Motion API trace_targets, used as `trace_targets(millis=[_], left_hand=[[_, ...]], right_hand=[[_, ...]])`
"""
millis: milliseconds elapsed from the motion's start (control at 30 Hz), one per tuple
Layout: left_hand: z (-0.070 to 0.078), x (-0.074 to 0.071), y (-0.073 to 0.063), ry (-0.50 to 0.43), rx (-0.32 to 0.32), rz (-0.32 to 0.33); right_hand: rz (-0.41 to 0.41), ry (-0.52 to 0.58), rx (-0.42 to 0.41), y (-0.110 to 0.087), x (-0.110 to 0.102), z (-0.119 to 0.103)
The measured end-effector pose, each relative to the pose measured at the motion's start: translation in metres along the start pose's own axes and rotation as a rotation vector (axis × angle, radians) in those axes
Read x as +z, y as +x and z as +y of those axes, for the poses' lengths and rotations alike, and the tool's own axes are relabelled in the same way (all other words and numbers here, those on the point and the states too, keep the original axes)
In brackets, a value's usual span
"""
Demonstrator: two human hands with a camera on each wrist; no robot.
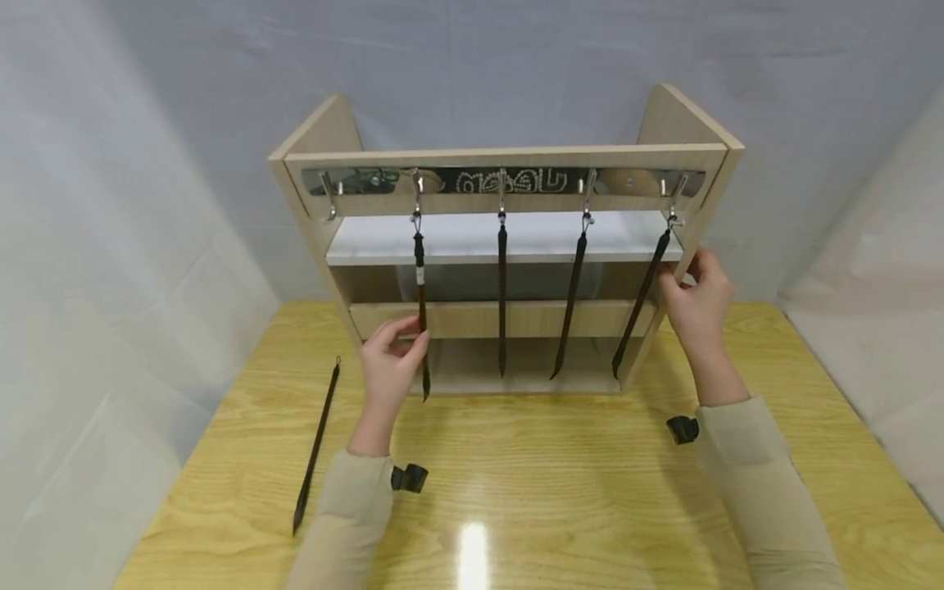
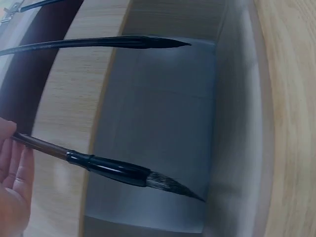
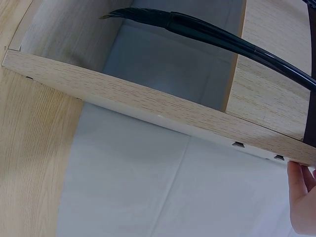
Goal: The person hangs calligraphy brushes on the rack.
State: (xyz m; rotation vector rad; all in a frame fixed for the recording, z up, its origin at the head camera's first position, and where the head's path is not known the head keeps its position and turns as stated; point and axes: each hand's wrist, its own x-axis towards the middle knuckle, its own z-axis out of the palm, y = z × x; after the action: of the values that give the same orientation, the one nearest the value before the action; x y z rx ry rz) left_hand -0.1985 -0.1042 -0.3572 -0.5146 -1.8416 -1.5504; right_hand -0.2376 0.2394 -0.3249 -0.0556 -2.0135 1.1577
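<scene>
A light wooden shelf rack (image 1: 457, 319) stands upright on the table, with writing brushes hanging by loops from hooks on its front rail. My left hand (image 1: 391, 356) pinches the handle of the leftmost hanging brush (image 1: 421, 291) between thumb and fingers; its loop is on the second hook from the left. In the left wrist view, this brush's dark ferrule and pointed bristles (image 2: 173, 186) extend past my fingers. My right hand (image 1: 699, 307) grips the rack's right side panel (image 3: 148, 106), fingers behind the edge, beside the rightmost brush (image 1: 642, 303).
Two more brushes hang between, a straight one (image 1: 502, 295) and a slanted one (image 1: 570, 303). A bare hook (image 1: 328, 201) is at the rail's far left. Another brush (image 1: 317, 447) lies on the wooden table (image 1: 538, 483) at left. Pale sheeting (image 1: 516, 65) surrounds the table.
</scene>
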Motion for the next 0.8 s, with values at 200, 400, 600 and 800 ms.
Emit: trace_targets(millis=[200,400,600,800], left_hand=[[-0.008,0.008,0.001,-0.021,-0.081,0.067],[-0.009,0.014,0.002,-0.069,-0.146,0.078],[-0.009,0.018,0.004,-0.073,-0.143,0.092],[-0.01,0.02,0.005,-0.07,-0.159,0.099]], right_hand=[[0.011,0.004,-0.007,-0.001,0.0,0.0],[0.013,-0.006,-0.004,-0.001,0.0,0.001],[0.008,0.001,-0.004,0.0,0.0,0.001],[0.001,-0.004,0.007,0.0,0.0,0.001]])
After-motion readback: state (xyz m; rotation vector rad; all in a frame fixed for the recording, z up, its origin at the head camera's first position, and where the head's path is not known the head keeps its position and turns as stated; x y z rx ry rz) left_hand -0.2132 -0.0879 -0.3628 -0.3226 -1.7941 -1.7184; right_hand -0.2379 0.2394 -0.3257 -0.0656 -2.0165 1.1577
